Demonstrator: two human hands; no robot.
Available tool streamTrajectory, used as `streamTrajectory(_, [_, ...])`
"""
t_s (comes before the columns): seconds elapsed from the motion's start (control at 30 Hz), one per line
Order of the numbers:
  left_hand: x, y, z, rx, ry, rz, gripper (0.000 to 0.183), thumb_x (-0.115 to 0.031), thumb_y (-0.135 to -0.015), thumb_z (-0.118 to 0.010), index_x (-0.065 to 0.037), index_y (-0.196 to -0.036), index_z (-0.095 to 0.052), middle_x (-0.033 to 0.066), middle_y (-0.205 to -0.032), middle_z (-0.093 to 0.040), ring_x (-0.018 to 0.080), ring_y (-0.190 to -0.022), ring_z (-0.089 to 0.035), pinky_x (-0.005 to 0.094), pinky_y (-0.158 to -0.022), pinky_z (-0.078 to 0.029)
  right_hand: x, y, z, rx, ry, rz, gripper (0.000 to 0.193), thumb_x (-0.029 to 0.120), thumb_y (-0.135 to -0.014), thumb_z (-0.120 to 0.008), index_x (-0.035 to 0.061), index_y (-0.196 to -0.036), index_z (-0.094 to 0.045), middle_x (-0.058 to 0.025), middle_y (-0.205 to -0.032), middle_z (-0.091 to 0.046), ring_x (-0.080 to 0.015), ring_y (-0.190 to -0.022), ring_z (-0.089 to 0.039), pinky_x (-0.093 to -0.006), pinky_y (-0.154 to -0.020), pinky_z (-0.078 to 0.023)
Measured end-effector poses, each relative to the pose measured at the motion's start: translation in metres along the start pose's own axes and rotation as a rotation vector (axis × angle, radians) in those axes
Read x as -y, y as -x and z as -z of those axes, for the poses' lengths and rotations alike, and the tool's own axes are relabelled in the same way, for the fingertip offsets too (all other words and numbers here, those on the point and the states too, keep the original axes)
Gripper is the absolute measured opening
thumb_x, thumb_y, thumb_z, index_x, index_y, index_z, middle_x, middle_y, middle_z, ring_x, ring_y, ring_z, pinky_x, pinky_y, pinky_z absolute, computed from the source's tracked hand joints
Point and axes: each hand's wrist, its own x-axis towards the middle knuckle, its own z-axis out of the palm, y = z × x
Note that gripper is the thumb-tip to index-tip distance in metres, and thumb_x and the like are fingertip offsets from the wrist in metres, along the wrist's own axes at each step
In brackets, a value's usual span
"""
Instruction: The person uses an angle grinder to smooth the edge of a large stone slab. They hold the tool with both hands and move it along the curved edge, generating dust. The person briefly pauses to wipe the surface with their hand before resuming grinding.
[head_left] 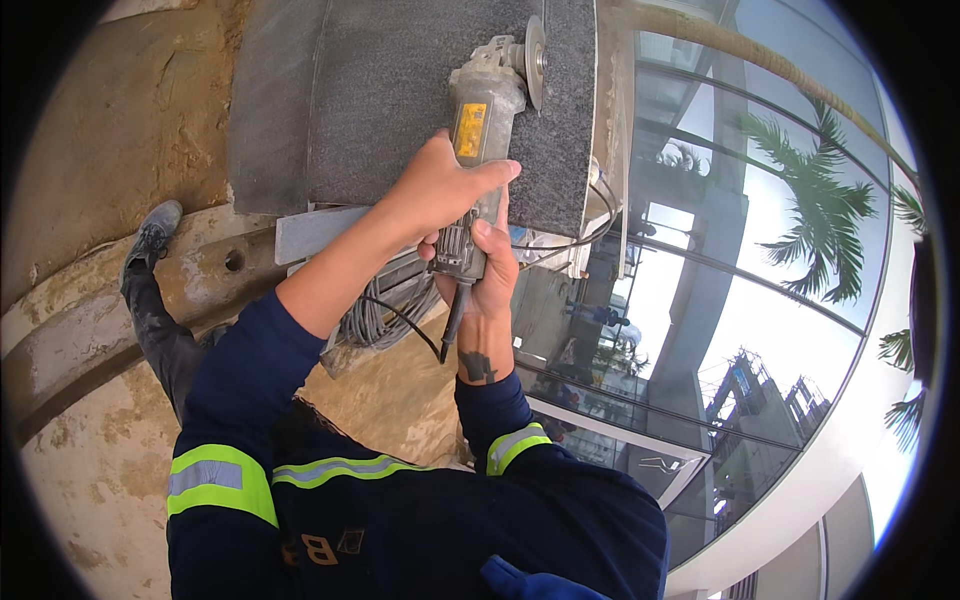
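Note:
With both hands I hold an angle grinder (485,110), a dusty grey tool with a yellow label on its body. My left hand (440,190) is closed around the middle of the body, its thumb laid across the top. Lower down, my right hand (497,262) grips the rear end, where the power cord (457,318) comes out. The thin disc (537,62) stands edge-on at the far end, over the right part of a dark grey stone slab (390,110). I cannot tell whether the disc touches the slab or spins.
Coiled cable (385,312) lies below the slab, beside a pale offcut strip (318,232). A thin black cable (603,215) loops at the slab's right corner. Glass panels (740,250) rise on the right. My shoe (152,232) stands at left by a concrete kerb (200,265).

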Motion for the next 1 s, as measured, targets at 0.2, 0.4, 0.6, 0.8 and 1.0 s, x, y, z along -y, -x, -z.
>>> streamTrajectory(0.2, [0.005, 0.013, 0.02, -0.014, 0.034, -0.046, 0.061, -0.043, -0.09, -0.074, 0.006, -0.122, -0.056, 0.0135, -0.092, -0.066, 0.0154, -0.061, -0.064, 0.0274, -0.038, -0.048, -0.013, -0.003, -0.007, 0.073, 0.064, -0.003, 0.099, 0.013, -0.087, -0.066, 0.0146, -0.166, -0.007, -0.02, -0.109, -0.063, -0.0283, -0.082, -0.07, -0.0393, -0.064, -0.062])
streamTrajectory(0.4, [0.027, 0.036, 0.067, -0.068, 0.147, -0.212, 0.059, -0.042, -0.091, -0.074, 0.004, -0.124, -0.056, 0.0138, -0.096, -0.067, 0.014, -0.068, -0.065, 0.0266, -0.049, -0.052, -0.055, -0.006, -0.027, 0.085, 0.193, -0.061, 0.102, 0.017, -0.083, -0.068, 0.0147, -0.165, -0.008, -0.0201, -0.121, -0.059, -0.0282, -0.085, -0.069, -0.0385, -0.062, -0.061])
streamTrajectory(0.6, [0.051, 0.047, 0.125, -0.159, 0.245, -0.224, 0.057, -0.04, -0.092, -0.075, 0.004, -0.125, -0.057, 0.0117, -0.096, -0.068, 0.015, -0.073, -0.067, 0.0295, -0.058, -0.053, -0.107, -0.025, -0.047, 0.145, 0.205, -0.157, 0.112, 0.01, -0.082, -0.068, 0.0197, -0.168, 0.003, -0.016, -0.12, -0.06, -0.023, -0.078, -0.067, -0.0348, -0.063, -0.059])
streamTrajectory(0.8, [0.064, 0.052, 0.148, -0.18, 0.267, -0.16, 0.055, -0.038, -0.094, -0.074, 0.003, -0.126, -0.057, 0.0104, -0.098, -0.068, 0.0134, -0.074, -0.066, 0.0283, -0.062, -0.053, -0.124, -0.028, -0.056, 0.126, 0.22, -0.207, 0.109, 0.004, -0.083, -0.065, 0.0205, -0.168, 0.001, -0.014, -0.115, -0.063, -0.022, -0.077, -0.067, -0.0346, -0.064, -0.059])
streamTrajectory(1.0, [0.066, 0.047, 0.144, -0.135, 0.333, -0.182, 0.054, -0.037, -0.092, -0.076, 0.003, -0.123, -0.058, 0.0117, -0.1, -0.068, 0.0147, -0.078, -0.067, 0.0289, -0.063, -0.054, -0.117, -0.024, -0.061, 0.068, 0.251, -0.198, 0.108, 0.004, -0.082, -0.063, 0.0202, -0.168, -0.001, -0.0145, -0.121, -0.062, -0.0223, -0.078, -0.068, -0.0348, -0.064, -0.059])
